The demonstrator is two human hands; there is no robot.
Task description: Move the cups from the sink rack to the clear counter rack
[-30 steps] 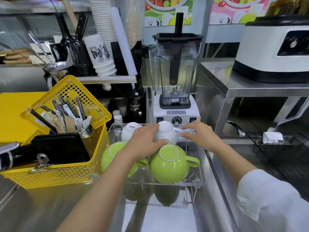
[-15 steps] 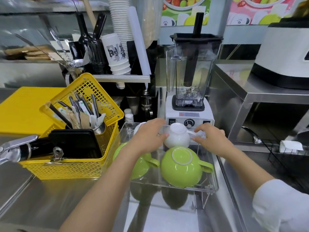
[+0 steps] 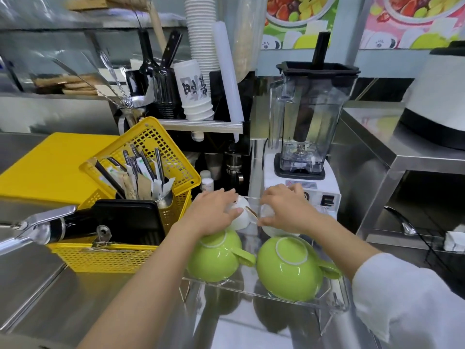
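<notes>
Two green cups sit upside down in the front of the clear counter rack (image 3: pixel 338 302): the left green cup (image 3: pixel 214 260) and the right green cup (image 3: pixel 289 270). Behind them stand two white cups, also upside down. My left hand (image 3: pixel 214 212) lies over the left white cup (image 3: pixel 241 215) with its fingers curled on it. The right white cup (image 3: pixel 273 229) is mostly hidden under my right hand (image 3: pixel 284 210), which grips it from above. Both hands almost touch at the back of the rack.
A yellow basket (image 3: pixel 120 258) with cutlery and a black tray stands just left of the rack. A blender (image 3: pixel 307 137) is right behind it. A black wire sink rack (image 3: pixel 427 248) lies low to the right. A tap handle (image 3: pixel 37 225) juts in from the left.
My left hand has shifted left, off the middle white cup and onto the left one. My right hand has closed over the right white cup. The view has turned slightly left.
</notes>
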